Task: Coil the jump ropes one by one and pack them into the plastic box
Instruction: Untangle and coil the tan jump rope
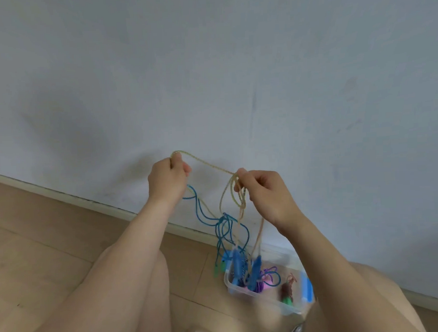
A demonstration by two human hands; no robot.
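The left hand (168,178) is raised in front of a pale blue-grey wall (209,66), its grip clenched around one braided jump rope (208,165), pale yellow shading to blue. The thumb presses the cord where a bend of it sticks up above the fist. The right hand (266,192) is level with it and a little apart, and its grip pinches the same rope between thumb and curled fingers, with a few yellow loops gathered there. A single slack strand spans the gap between the two hands.

Below the hands the cord hangs in several loose blue and yellow loops that cross in a tangle; how many I cannot tell. Two blue plastic handles (237,263) dangle at the bottom, over the left end of a clear plastic box (262,301).

That one box sits on the light wooden floor (42,246), close to the white skirting board (65,196), between the person's bare legs. It has a blue latch (306,287) on its right end. Inside lie a purple cord (269,270), something pink, and a reddish-brown bundle (286,289) with a green end. The contents are blurred, so the ropes inside cannot be counted.
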